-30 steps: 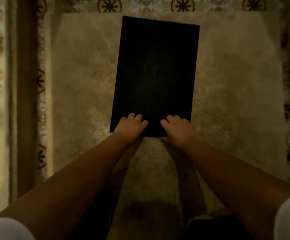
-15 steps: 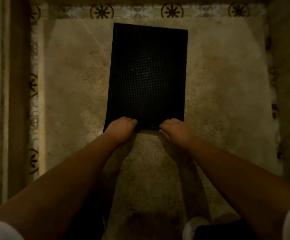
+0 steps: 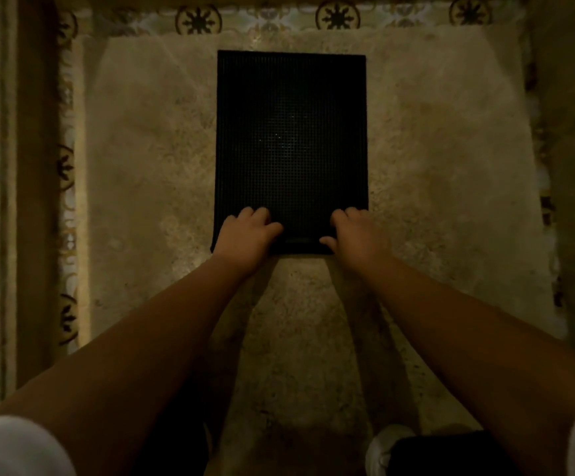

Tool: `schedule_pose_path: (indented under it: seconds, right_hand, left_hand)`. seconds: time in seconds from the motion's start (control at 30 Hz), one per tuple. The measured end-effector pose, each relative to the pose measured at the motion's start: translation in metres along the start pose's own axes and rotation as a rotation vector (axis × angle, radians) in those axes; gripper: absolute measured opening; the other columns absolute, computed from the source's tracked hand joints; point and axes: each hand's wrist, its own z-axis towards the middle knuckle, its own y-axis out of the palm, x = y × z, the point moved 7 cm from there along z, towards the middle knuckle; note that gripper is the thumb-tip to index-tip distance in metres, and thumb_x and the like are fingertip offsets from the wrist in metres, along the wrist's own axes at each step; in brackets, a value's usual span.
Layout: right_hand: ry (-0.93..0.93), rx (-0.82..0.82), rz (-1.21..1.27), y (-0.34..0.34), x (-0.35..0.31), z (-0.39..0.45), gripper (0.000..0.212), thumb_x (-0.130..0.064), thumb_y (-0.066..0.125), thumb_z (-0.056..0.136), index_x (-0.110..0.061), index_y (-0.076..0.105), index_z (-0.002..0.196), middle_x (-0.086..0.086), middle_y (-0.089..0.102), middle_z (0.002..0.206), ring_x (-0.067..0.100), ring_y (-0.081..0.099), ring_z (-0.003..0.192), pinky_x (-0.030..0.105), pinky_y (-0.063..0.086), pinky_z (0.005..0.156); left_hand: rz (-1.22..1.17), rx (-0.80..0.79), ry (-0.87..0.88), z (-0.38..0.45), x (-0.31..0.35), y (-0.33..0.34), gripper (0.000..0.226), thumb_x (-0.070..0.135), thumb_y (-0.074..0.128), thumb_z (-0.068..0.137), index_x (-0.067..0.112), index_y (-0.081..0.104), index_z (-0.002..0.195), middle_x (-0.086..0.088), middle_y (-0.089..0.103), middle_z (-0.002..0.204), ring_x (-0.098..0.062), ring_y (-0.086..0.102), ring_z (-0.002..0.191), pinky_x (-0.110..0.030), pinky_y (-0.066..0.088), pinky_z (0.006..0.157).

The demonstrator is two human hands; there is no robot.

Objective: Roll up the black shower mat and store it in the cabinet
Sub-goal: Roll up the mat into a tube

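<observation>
The black shower mat (image 3: 291,139) lies on the beige stone floor, a dark rectangle with a fine grid texture, its long side running away from me. The near edge looks folded over into a narrow first turn. My left hand (image 3: 245,233) grips the near left corner with its fingers curled over the fold. My right hand (image 3: 355,233) grips the near right corner the same way, thumb pointing inward. No cabinet is in view.
A patterned tile border (image 3: 336,15) runs along the far edge and the left side (image 3: 66,166) of the floor. A dark raised strip (image 3: 28,201) stands at the left, a wall (image 3: 571,166) at the right. My white shoe (image 3: 387,444) shows at the bottom.
The mat has straightened and sits squarer to me. Both hands have spread outward toward the near corners, and the near edge has curled over under the fingers.
</observation>
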Motion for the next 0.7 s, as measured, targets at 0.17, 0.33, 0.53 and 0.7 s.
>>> schedule_pose_path:
  seconds: [0.17,0.33,0.53,0.7]
  right_hand:
    - [-0.073,-0.028,-0.017,0.009,-0.018,0.004,0.011,-0.017,0.054,0.092,-0.008,0.056,0.097,0.011,0.050,0.099,0.030,0.055,0.080,0.036,0.040,0.058]
    - [-0.096,0.035,0.098,0.013,-0.017,-0.010,0.019,-0.023,0.054,0.092,-0.009,0.059,0.103,0.010,0.054,0.100,0.028,0.055,0.086,0.040,0.047,0.067]
    - [-0.140,-0.016,0.012,0.016,-0.014,-0.017,0.043,-0.004,0.056,0.082,-0.007,0.051,0.125,0.014,0.050,0.122,0.031,0.044,0.109,0.043,0.044,0.085]
    - [-0.180,-0.042,-0.014,0.013,-0.008,-0.006,0.032,-0.012,0.054,0.088,-0.010,0.058,0.119,0.010,0.058,0.116,0.029,0.050,0.107,0.041,0.042,0.085]
  left_hand:
    - [0.029,-0.038,0.080,0.002,0.010,-0.001,0.024,0.014,0.055,0.088,0.015,0.062,0.111,-0.008,0.055,0.105,-0.028,0.054,0.093,-0.038,0.044,0.061]
    - [0.035,-0.010,0.153,-0.017,0.011,0.013,0.045,0.010,0.051,0.090,0.002,0.048,0.134,-0.019,0.054,0.122,-0.035,0.052,0.104,-0.045,0.048,0.080]
    - [-0.022,-0.003,0.125,-0.012,0.002,0.018,0.051,0.006,0.055,0.087,0.007,0.045,0.137,-0.020,0.054,0.120,-0.037,0.050,0.105,-0.046,0.044,0.087]
    - [-0.209,-0.008,0.112,-0.004,-0.017,0.013,0.042,0.008,0.060,0.087,0.011,0.057,0.129,-0.015,0.063,0.119,-0.035,0.056,0.107,-0.040,0.044,0.089]
